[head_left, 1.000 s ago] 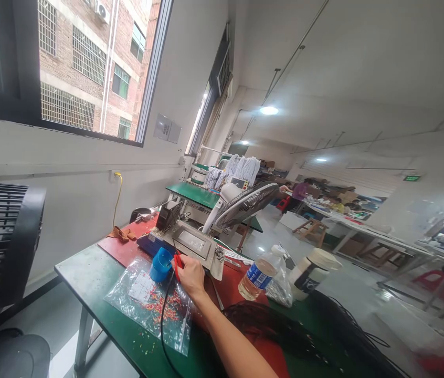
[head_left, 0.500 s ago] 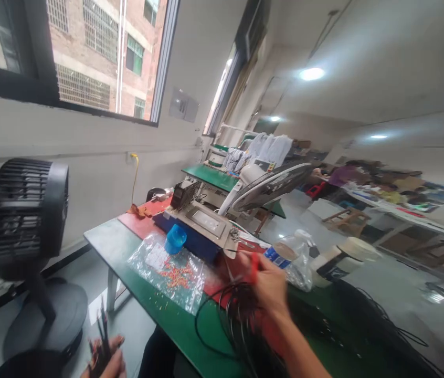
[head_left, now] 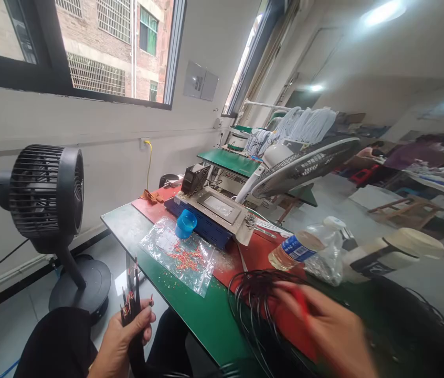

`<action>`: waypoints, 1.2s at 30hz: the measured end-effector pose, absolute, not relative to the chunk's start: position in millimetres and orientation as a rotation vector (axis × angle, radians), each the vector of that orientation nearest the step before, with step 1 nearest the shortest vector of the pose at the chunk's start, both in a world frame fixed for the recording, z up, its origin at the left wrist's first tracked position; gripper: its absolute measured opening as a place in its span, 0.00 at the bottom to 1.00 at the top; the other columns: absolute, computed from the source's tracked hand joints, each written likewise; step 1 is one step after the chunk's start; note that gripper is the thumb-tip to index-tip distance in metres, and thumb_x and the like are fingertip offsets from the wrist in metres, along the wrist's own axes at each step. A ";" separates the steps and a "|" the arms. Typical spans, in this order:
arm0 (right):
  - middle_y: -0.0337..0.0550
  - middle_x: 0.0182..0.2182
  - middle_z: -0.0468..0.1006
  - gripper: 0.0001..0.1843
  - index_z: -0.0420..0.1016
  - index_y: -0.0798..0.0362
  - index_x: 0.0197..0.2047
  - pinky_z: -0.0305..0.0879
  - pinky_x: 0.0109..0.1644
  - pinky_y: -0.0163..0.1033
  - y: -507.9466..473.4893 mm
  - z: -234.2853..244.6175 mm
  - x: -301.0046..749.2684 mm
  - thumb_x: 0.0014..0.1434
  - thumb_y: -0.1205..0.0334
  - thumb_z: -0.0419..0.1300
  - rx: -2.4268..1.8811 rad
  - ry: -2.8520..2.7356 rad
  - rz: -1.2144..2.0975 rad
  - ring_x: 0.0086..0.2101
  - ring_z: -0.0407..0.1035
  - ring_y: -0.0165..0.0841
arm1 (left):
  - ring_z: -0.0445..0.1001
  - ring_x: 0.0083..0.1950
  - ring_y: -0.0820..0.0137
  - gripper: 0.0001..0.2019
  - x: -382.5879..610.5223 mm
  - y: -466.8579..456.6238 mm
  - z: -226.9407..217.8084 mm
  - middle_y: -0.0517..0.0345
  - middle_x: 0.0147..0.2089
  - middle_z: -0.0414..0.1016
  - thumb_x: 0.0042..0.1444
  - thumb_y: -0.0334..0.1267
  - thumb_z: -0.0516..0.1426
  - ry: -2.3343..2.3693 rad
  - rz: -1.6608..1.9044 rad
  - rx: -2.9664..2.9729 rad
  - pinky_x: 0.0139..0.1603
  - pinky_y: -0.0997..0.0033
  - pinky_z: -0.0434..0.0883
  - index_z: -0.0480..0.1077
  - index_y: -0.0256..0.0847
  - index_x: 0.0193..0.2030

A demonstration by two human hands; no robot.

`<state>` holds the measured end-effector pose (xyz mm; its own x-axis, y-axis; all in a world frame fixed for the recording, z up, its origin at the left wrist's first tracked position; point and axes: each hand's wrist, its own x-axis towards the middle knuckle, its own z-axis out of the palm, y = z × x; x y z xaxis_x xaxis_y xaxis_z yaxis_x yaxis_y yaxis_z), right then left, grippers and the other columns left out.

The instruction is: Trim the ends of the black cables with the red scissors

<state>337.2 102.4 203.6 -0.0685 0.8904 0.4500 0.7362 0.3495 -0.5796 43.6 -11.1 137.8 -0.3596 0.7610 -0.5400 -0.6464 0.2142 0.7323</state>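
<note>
Gripping one bundle of black wires upright below the table's near edge, the left hand has its fingers closed around it. The right hand, blurred, pinches something red over one coil of black cable on the green table. One plastic bag, one blue cup and one bottle lie beyond; open floor lies left, beside one black fan.

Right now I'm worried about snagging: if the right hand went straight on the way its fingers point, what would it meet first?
Probably the coil of black wires on the bench, just left of the right hand. The hand is motion-blurred and depth is unclear.
</note>
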 end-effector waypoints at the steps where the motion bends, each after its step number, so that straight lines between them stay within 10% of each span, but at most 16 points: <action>1: 0.42 0.23 0.75 0.14 0.77 0.49 0.28 0.62 0.24 0.33 100.7 198.3 313.7 0.48 0.48 0.59 -1.288 -1.992 0.421 0.22 0.67 0.32 | 0.61 0.18 0.81 0.19 45.0 -9.9 139.8 0.59 0.20 0.71 0.36 0.39 0.66 1.281 1.464 0.143 0.18 0.81 0.58 0.72 0.30 0.35; 10: 0.39 0.19 0.67 0.13 0.71 0.53 0.26 0.51 0.25 0.32 86.8 161.9 186.4 0.57 0.57 0.54 -0.443 -2.378 0.606 0.22 0.59 0.28 | 0.60 0.16 0.80 0.15 50.4 -12.1 143.3 0.57 0.18 0.70 0.34 0.40 0.66 1.351 1.413 0.280 0.17 0.78 0.52 0.73 0.32 0.29; 23: 0.32 0.17 0.60 0.14 0.67 0.55 0.28 0.51 0.23 0.30 104.5 151.0 200.9 0.56 0.53 0.53 -0.818 -1.962 1.518 0.18 0.54 0.24 | 0.60 0.16 0.78 0.20 58.5 -11.1 132.1 0.63 0.12 0.64 0.31 0.42 0.67 1.475 1.288 0.383 0.20 0.76 0.55 0.74 0.30 0.31; 36: 0.37 0.29 0.69 0.08 0.65 0.51 0.29 0.47 0.31 0.36 87.0 139.5 200.5 0.47 0.59 0.61 -0.750 -2.607 0.270 0.30 0.58 0.31 | 0.64 0.20 0.77 0.19 41.1 -0.2 132.4 0.62 0.16 0.67 0.31 0.35 0.68 1.435 1.503 0.101 0.22 0.77 0.61 0.73 0.29 0.33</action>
